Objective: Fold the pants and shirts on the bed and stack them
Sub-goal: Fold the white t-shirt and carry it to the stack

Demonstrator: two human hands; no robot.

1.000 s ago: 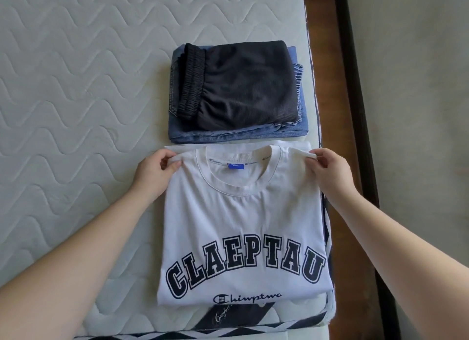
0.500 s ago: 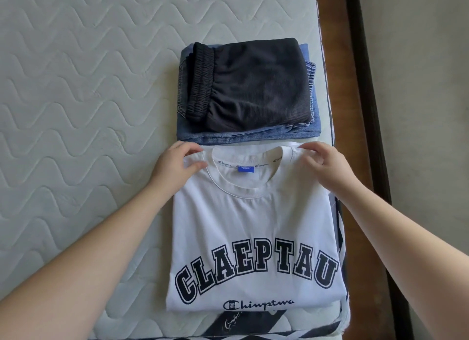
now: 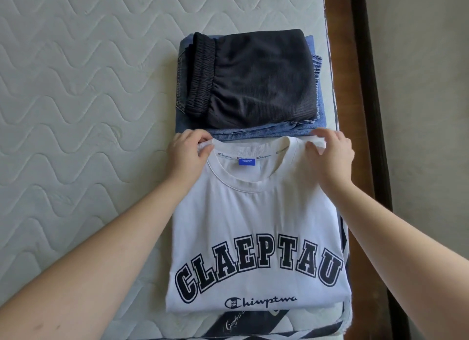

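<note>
Hands (image 3: pixel 186 153) (image 3: pixel 330 154) pinching shirt (image 3: pixel 253 225) shoulders

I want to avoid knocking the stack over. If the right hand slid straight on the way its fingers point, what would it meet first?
Probably the folded jeans: the right hand pinches the white shirt right beside their near edge. Depth is unclear.

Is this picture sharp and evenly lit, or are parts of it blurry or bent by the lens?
Head view: soft, even daylight with no glare; the white shirt and black shorts look sharp, lettering readable. The left hand and right hand cast only faint shadows. The wide lens stretches the forearms at the lower corners, and the bed frame leans.
</note>
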